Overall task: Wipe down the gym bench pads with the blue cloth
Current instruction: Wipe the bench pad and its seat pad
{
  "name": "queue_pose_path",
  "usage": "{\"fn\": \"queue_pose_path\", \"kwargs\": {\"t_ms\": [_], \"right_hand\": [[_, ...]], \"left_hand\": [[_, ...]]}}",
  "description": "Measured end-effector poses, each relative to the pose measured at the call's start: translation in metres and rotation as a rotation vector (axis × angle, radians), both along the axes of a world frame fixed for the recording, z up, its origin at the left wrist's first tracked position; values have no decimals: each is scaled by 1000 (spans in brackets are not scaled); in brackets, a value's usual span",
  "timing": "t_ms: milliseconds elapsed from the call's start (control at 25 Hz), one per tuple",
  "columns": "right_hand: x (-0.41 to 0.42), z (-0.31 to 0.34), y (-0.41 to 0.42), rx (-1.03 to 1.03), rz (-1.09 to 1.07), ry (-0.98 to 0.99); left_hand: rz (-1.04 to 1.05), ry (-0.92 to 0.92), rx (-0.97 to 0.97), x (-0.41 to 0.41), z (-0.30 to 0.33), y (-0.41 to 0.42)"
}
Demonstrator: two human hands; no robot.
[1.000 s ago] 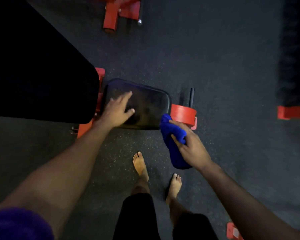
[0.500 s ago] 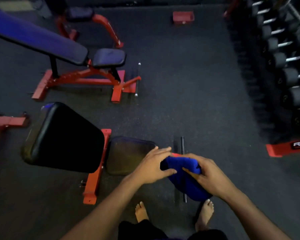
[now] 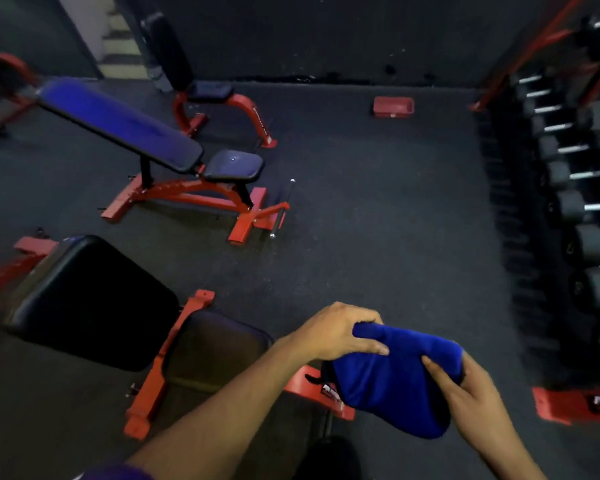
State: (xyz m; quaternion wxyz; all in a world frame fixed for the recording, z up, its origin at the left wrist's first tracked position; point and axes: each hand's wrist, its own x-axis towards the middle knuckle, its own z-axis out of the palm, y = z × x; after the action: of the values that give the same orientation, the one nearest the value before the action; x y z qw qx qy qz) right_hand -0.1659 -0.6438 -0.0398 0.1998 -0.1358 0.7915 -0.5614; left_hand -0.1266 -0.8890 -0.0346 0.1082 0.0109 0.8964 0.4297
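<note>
Blue cloth [image 3: 392, 379] at 5 o'clock in view, held clear of pads. Your left hand [image 3: 336, 332] grips upper left edge, fingers curled over it; your right hand [image 3: 471, 389] pinches right edge. Cloth looks soft, light, floppy: bunch it into palm-size wad, hold at centre for firm wiping. Seat pad [image 3: 215, 348] at 7 o'clock, back pad [image 3: 90, 299] at 9 o'clock, both near. Red frame [image 3: 160, 368] juts between pads. Second bench [image 3: 174, 150] at 11 o'clock, dumbbell rack [image 3: 575, 188] at 3 o'clock, well apart.
</note>
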Motion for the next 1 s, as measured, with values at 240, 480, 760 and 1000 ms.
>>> {"fn": "queue_pose_path", "kwargs": {"t_ms": [240,480,760,1000], "right_hand": [[-90,6,-33,2,137,74],[-227,8,-92,27,329,116],[-375,46,-152,-35,265,89],[-467,35,-202,-50,193,-20]], "left_hand": [[256,47,148,-53,-9,-41],[502,136,253,-143,-41,-71],[393,89,263,-292,-2,-96],[448,110,224,-405,-6,-134]]}}
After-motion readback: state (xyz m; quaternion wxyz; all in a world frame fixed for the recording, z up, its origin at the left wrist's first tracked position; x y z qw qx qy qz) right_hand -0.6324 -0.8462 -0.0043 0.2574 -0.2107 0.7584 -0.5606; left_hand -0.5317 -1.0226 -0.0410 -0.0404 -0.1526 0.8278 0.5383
